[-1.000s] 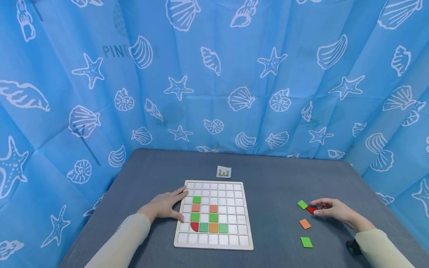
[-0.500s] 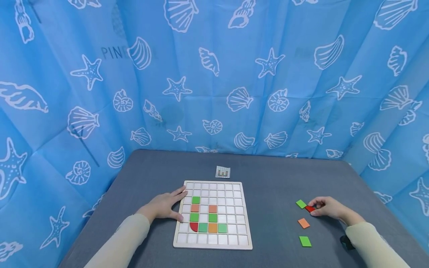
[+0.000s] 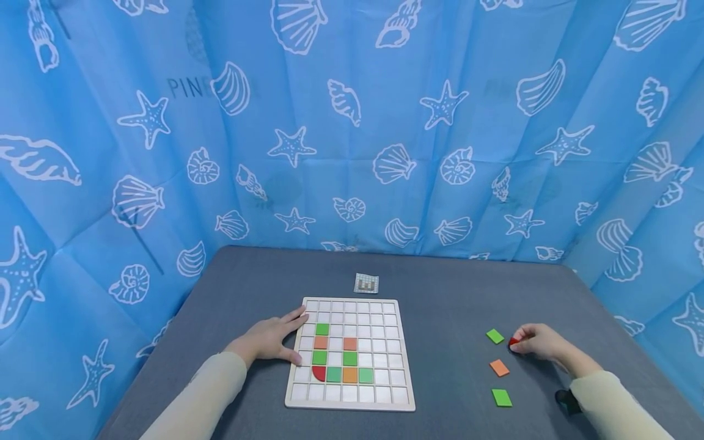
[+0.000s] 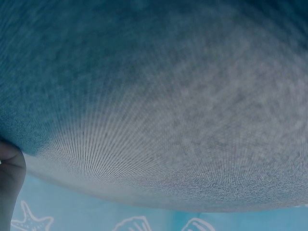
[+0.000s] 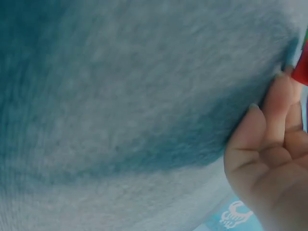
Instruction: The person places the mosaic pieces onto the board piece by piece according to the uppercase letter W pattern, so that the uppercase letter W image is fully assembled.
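Note:
In the head view, a white gridded board (image 3: 379, 345) lies on the table with several coloured tiles in its cells. One of them is a red quarter-round tile (image 3: 319, 373). My left hand (image 3: 267, 338) rests at the board's left edge, thumb and fingers spread. Off to the right, my right hand (image 3: 541, 342) pinches a red tile (image 3: 514, 343), mostly covered by the fingertips. The red tile (image 5: 301, 67) also shows at the right edge of the right wrist view. Only a sliver of my left hand (image 4: 10, 178) enters the left wrist view.
Near the right hand lie a green tile (image 3: 495, 336), an orange tile (image 3: 499, 368) and another green tile (image 3: 502, 398) on the grey table (image 3: 440, 293). A small patterned card (image 3: 366, 283) sits behind the board. A blue shell-print curtain (image 3: 352, 140) closes off the back and sides.
My right hand has closed its fingers on the red tile. That tile, earlier flat against the upper green tile, is now tilted and apart from it. The left hand stays put.

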The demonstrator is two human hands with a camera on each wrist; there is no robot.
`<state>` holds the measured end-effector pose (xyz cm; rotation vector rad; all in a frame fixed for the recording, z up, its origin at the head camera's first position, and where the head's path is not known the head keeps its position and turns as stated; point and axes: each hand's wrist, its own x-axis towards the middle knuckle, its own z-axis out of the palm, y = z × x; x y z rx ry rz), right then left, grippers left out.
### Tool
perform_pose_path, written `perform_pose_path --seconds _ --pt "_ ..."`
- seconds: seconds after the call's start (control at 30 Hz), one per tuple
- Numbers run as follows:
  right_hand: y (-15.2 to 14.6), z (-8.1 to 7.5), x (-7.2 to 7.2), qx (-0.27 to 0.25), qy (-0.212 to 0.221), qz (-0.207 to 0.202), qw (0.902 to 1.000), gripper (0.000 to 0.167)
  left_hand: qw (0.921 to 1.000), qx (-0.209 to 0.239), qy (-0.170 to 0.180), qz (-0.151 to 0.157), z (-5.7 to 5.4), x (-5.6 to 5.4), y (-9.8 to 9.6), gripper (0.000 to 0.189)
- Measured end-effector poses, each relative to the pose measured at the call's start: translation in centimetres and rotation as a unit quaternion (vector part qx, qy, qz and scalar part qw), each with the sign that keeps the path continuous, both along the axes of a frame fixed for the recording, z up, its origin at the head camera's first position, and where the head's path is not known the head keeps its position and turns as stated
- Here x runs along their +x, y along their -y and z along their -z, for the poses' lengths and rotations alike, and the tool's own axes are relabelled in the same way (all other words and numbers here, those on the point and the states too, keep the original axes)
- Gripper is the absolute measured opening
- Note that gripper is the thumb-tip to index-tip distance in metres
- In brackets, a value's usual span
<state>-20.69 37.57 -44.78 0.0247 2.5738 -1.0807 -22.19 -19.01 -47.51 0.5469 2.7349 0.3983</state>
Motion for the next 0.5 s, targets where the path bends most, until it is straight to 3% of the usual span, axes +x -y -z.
perform_pose_path --seconds 0.1,0.3,0.5 --pt "0.4 -0.3 0.4 -0.017 0.01 0.021 0.9996 0.011 1.0 0.001 0.0 0.0 0.1 -0.1 0.0 0.101" --pt "2.0 -1.4 0.8 -0.066 0.02 0.046 0.9965 0.036 1.0 0.003 -0.001 0.001 0.2 -0.2 0.0 0.102" --pt "4.2 -2.4 1.0 -0.116 0.034 0.052 0.9912 0.027 1.0 0.004 -0.002 -0.004 0.4 -0.2 0.1 0.103"
